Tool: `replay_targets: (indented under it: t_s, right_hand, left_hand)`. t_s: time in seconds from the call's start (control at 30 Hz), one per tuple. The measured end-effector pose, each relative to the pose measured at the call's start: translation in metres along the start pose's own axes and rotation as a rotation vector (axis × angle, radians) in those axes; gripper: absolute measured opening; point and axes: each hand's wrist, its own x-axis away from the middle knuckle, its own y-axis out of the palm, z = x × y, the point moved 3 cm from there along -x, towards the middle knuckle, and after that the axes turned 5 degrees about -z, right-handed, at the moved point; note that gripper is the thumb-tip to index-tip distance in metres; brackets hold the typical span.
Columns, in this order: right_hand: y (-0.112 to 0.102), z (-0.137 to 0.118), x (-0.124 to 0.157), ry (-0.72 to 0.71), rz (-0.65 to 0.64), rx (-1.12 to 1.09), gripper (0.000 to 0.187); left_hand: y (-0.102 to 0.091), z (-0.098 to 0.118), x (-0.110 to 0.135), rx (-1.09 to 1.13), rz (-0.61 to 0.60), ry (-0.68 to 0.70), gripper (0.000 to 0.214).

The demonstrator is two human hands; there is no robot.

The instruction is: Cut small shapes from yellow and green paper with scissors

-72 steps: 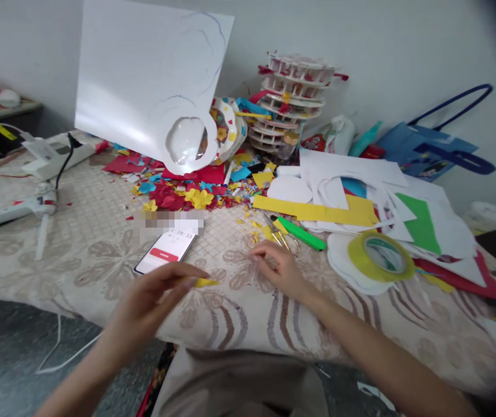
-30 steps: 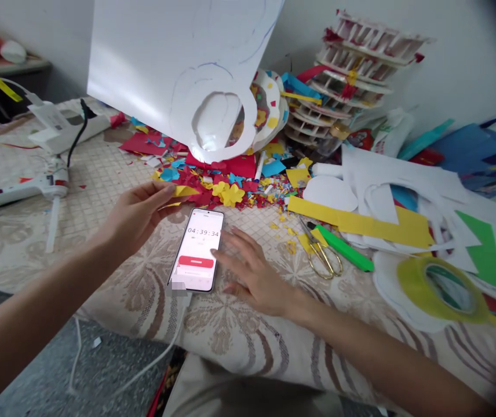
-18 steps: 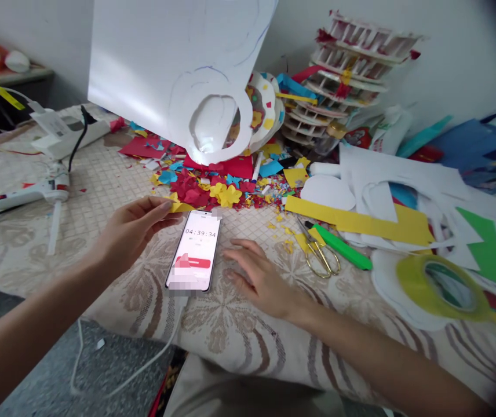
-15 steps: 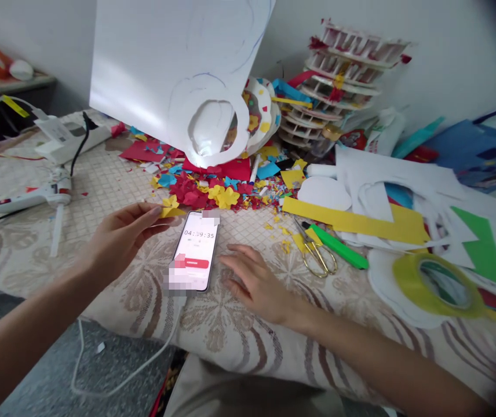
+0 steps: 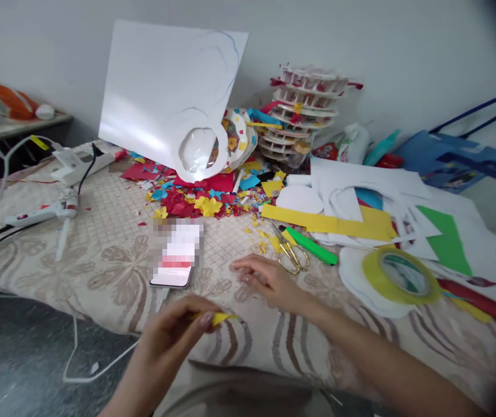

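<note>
Fingers (image 5: 203, 318) of left hand (image 5: 172, 336) pinch a yellow scrap (image 5: 223, 318), held low over the near table (image 5: 100, 272) edge, below the phone (image 5: 174, 260). Scrap gripped, not laid down. Right hand (image 5: 269, 281) rests flat, fingers loosely spread, near scissors (image 5: 292, 259).

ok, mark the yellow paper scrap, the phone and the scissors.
yellow paper scrap (image 5: 222, 318), head view, on its exposed tip past the fingers.
phone (image 5: 172, 277), head view, on the lower part of the screen.
scissors (image 5: 285, 251), head view, on the gold shank below the pivot.
</note>
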Motion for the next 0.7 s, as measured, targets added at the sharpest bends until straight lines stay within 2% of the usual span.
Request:
replay_targets:
  t_s: [0.07, 0.17, 0.27, 0.33, 0.4, 0.47, 0.57, 0.7]
  right_hand:
    - [-0.017, 0.006, 0.004, 0.09, 0.027, -0.13, 0.032]
    - [-0.048, 0.019, 0.013, 0.174, 0.172, -0.354, 0.047]
    - [-0.073, 0.035, 0.03, 0.226, 0.366, -0.49, 0.055]
    - [-0.083, 0.046, 0.041, 0.236, 0.486, -0.541, 0.055]
    - [-0.085, 0.055, 0.05, 0.258, 0.553, -0.567, 0.048]
    - [-0.082, 0.061, 0.054, 0.293, 0.543, -0.564, 0.035]
    - [-0.075, 0.065, 0.053, 0.343, 0.488, -0.484, 0.024]
    - [-0.073, 0.063, 0.052, 0.377, 0.5, -0.378, 0.023]
  left_hand:
    - [0.03, 0.008, -0.027, 0.063, -0.002, 0.045, 0.014]
    - [0.066, 0.026, -0.074, 0.14, -0.034, 0.158, 0.015]
    - [0.092, 0.041, -0.118, 0.144, -0.027, 0.293, 0.015]
    - [0.105, 0.04, -0.141, 0.076, -0.028, 0.354, 0.013]
    - [0.113, 0.03, -0.157, 0.015, -0.06, 0.374, 0.012]
    - [0.117, 0.015, -0.167, -0.03, -0.081, 0.349, 0.013]
    - [0.116, -0.003, -0.171, 0.031, -0.093, 0.293, 0.013]
    - [0.115, -0.007, -0.17, 0.202, -0.132, 0.226, 0.013]
